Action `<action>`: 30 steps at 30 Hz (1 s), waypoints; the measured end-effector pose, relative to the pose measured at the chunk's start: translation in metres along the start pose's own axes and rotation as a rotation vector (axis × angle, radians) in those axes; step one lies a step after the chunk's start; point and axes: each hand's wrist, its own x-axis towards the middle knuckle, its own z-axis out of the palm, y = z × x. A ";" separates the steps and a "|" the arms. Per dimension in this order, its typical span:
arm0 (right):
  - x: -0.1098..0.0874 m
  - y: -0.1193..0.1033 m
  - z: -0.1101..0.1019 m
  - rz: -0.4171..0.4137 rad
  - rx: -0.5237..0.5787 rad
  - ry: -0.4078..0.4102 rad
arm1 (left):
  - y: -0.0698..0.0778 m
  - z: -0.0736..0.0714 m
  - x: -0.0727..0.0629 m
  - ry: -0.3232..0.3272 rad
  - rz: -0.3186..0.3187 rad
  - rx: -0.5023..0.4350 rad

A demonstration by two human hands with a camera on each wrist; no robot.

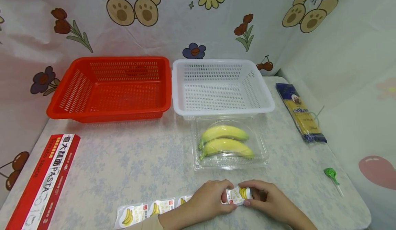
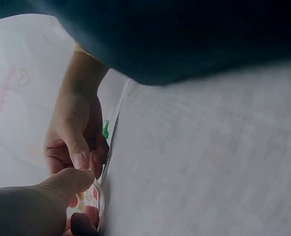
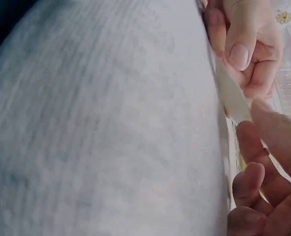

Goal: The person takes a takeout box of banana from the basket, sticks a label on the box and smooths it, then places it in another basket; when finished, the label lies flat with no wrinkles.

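Note:
Both hands pinch a banana sticker (image 1: 237, 195) near the table's front edge. My left hand (image 1: 211, 199) grips its left end, and my right hand (image 1: 267, 199) has its right end between thumb and fingers. In the right wrist view the sticker's pale back (image 3: 231, 93) spans the gap between the two hands. A strip of banana stickers (image 1: 139, 214) lies flat to the left, partly covered by my left forearm; whether it joins the held piece is hidden. Just beyond the hands sits a clear plastic box (image 1: 260, 151) with two bananas (image 1: 227, 145) inside.
At the back stand a red basket (image 1: 123, 115) and a white basket (image 1: 222, 112) side by side. A red pasta box (image 1: 43, 182) lies on the left. On the right are a pasta packet (image 1: 300, 113) and a green lollipop (image 1: 331, 173).

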 end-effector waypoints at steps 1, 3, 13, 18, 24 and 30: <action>0.000 0.000 0.000 0.004 0.020 -0.014 | 0.000 0.000 0.000 -0.003 0.002 0.005; 0.000 0.000 -0.001 0.020 0.031 -0.027 | 0.000 0.000 0.000 -0.009 0.004 0.006; 0.004 -0.003 0.006 0.070 -0.068 0.056 | -0.001 0.000 0.002 -0.006 0.010 0.016; 0.005 -0.004 0.007 0.094 -0.059 0.071 | -0.002 -0.001 0.001 -0.010 0.028 0.042; 0.004 -0.007 0.001 0.214 0.052 -0.001 | -0.003 0.000 0.001 -0.007 0.040 0.039; 0.004 -0.007 -0.003 0.215 0.088 -0.042 | -0.004 0.000 0.001 0.001 0.051 0.023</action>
